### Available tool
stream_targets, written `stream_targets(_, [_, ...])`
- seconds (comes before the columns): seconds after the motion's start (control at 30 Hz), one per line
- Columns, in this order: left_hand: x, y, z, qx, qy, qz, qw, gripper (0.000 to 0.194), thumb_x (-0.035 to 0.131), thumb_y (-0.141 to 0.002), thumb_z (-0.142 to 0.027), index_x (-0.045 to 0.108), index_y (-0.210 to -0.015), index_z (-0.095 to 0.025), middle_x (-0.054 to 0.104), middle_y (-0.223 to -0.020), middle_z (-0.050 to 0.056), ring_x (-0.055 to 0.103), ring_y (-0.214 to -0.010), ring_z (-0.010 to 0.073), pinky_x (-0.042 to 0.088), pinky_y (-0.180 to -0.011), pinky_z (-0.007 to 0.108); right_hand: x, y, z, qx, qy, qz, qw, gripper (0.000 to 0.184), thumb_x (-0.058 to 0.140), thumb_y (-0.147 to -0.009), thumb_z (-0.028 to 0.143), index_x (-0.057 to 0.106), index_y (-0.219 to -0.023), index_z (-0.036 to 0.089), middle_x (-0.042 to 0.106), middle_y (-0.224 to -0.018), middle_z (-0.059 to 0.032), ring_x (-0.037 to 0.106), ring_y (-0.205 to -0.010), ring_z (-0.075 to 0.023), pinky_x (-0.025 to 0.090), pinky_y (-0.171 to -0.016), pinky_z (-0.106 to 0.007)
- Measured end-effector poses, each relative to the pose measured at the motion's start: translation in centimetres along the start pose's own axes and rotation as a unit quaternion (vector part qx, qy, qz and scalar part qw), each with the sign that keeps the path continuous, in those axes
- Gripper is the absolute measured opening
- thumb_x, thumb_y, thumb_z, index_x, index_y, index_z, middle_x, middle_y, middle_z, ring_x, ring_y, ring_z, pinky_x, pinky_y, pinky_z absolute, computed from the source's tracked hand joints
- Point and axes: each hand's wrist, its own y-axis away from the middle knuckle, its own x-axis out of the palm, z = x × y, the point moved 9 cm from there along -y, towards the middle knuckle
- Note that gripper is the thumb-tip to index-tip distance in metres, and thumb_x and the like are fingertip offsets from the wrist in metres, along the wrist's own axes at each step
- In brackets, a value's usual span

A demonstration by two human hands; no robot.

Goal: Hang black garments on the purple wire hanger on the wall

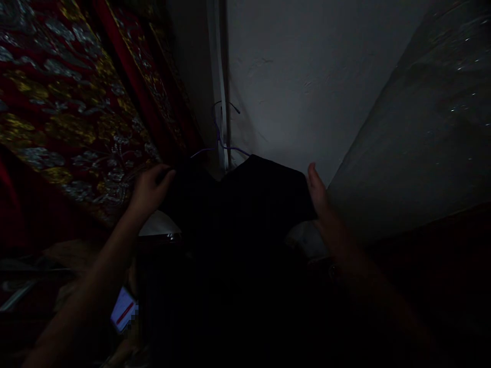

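A black short-sleeved top (238,204) hangs spread out in front of me on a thin purple hanger (218,134). The hanger's hook is at a narrow upright strip by the wall. At the left sleeve, my left hand (150,190) is closed, thumb and fingers gripping the cloth's edge. My right hand (319,197) grips the edge of the other sleeve, its thumb side up and some fingers hidden behind the fabric. Darkness swallows the lower part of the top.
Red cloth with gold and silver patterns (69,107) hangs on the left. Behind the hanger stands a pale wall (299,76), with a shiny, translucent sheet (433,117) to its right. A lit phone-like screen (123,309) shows at lower left among dim clutter.
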Motion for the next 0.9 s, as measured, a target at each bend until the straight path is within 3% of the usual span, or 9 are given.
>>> stream_targets(0.1, [-0.3, 0.0, -1.6, 0.028, 0.006, -0.038, 0.999, 0.027, 0.058, -0.091, -0.037, 0.072, -0.104, -0.017, 0.076, -0.105, 0.007, 0.07, -0.099, 0.0242, 0.052, -0.094, 0.036, -0.6, -0.1, 1.2, 0.002, 0.0, -0.003, 1.0, 0.049, 0.084, -0.065, 0.065, 0.074, -0.09, 0.024, 0.075, -0.084, -0.0027, 0.073, -0.091, -0.027, 0.059, -0.081, -0.04])
stream_targets(0.2, [-0.1, -0.9, -4.1, 0.049, 0.029, -0.034, 0.998, 0.029, 0.058, -0.092, -0.037, 0.071, -0.111, -0.019, 0.076, -0.112, 0.007, 0.069, -0.104, 0.0238, 0.051, -0.096, 0.034, -0.1, -0.7, 4.1, -0.051, -0.013, -0.027, 0.998, 0.047, 0.082, -0.068, 0.064, 0.074, -0.093, 0.025, 0.074, -0.084, -0.0034, 0.072, -0.09, -0.0265, 0.06, -0.079, -0.039])
stream_targets(0.37, [0.7, -3.0, -5.7, 0.06, 0.034, -0.012, 0.998, 0.031, 0.056, -0.094, -0.043, 0.07, -0.108, -0.02, 0.075, -0.11, 0.006, 0.068, -0.102, 0.0243, 0.051, -0.094, 0.035, 5.5, -0.5, 7.1, -0.095, -0.02, 0.036, 0.995, 0.047, 0.074, -0.075, 0.068, 0.074, -0.092, 0.024, 0.071, -0.083, -0.0026, 0.07, -0.09, -0.0237, 0.058, -0.08, -0.037])
stream_targets(0.5, [1.4, -2.9, -4.1, 0.01, 0.074, 0.018, 0.997, 0.03, 0.054, -0.094, -0.042, 0.072, -0.093, -0.017, 0.075, -0.093, 0.007, 0.068, -0.09, 0.0241, 0.053, -0.087, 0.037, 10.9, 3.4, 7.3, -0.061, -0.02, 0.252, 0.966, 0.061, 0.062, -0.077, 0.081, 0.073, -0.092, 0.023, 0.07, -0.08, -0.0012, 0.068, -0.08, -0.0196, 0.055, -0.074, -0.032])
stream_targets(0.57, [1.6, -1.9, -3.9, -0.008, 0.129, 0.058, 0.99, 0.032, 0.055, -0.094, -0.046, 0.072, -0.094, -0.018, 0.075, -0.093, 0.008, 0.069, -0.091, 0.0251, 0.054, -0.088, 0.038, 13.0, 6.7, 6.4, -0.005, -0.016, 0.42, 0.907, 0.077, 0.043, -0.08, 0.09, 0.074, -0.09, 0.02, 0.07, -0.077, -0.0042, 0.069, -0.074, -0.0199, 0.055, -0.07, -0.034])
stream_targets(0.63, [1.9, -0.5, -5.1, 0.015, 0.178, 0.118, 0.977, 0.034, 0.058, -0.093, -0.05, 0.073, -0.095, -0.02, 0.075, -0.099, 0.008, 0.069, -0.098, 0.0269, 0.054, -0.095, 0.041, 13.7, 8.8, 5.1, 0.027, -0.005, 0.51, 0.86, 0.081, 0.034, -0.084, 0.089, 0.073, -0.09, 0.019, 0.071, -0.076, -0.0064, 0.068, -0.071, -0.0201, 0.055, -0.07, -0.035])
stream_targets(0.7, [2.3, 1.0, -7.8, 0.075, 0.209, 0.195, 0.955, 0.037, 0.058, -0.094, -0.054, 0.075, -0.098, -0.022, 0.074, -0.112, 0.01, 0.066, -0.112, 0.029, 0.049, -0.105, 0.043, 13.5, 8.1, 3.4, 0.007, 0.037, 0.48, 0.876, 0.064, 0.047, -0.089, 0.077, 0.072, -0.096, 0.019, 0.072, -0.081, -0.0063, 0.069, -0.076, -0.0202, 0.056, -0.075, -0.036])
stream_targets(0.77, [3.0, 2.7, -10.7, 0.133, 0.226, 0.274, 0.926, 0.044, 0.053, -0.095, -0.059, 0.077, -0.105, -0.024, 0.069, -0.128, 0.011, 0.059, -0.127, 0.0307, 0.041, -0.115, 0.045, 13.1, 5.8, 1.7, -0.046, 0.084, 0.383, 0.919, 0.044, 0.065, -0.088, 0.06, 0.069, -0.109, 0.022, 0.073, -0.1, -0.0076, 0.069, -0.091, -0.0216, 0.055, -0.087, -0.039])
stream_targets(0.9, [4.4, 4.6, -14.9, 0.17, 0.268, 0.358, 0.878, 0.064, 0.045, -0.092, -0.073, 0.071, -0.128, -0.026, 0.06, -0.145, 0.01, 0.048, -0.141, 0.0322, 0.031, -0.123, 0.046, 13.2, 2.6, -2.0, -0.108, 0.093, 0.277, 0.95, 0.051, 0.071, -0.085, 0.053, 0.062, -0.129, 0.029, 0.059, -0.143, -0.0078, 0.056, -0.129, -0.0264, 0.044, -0.111, -0.046])
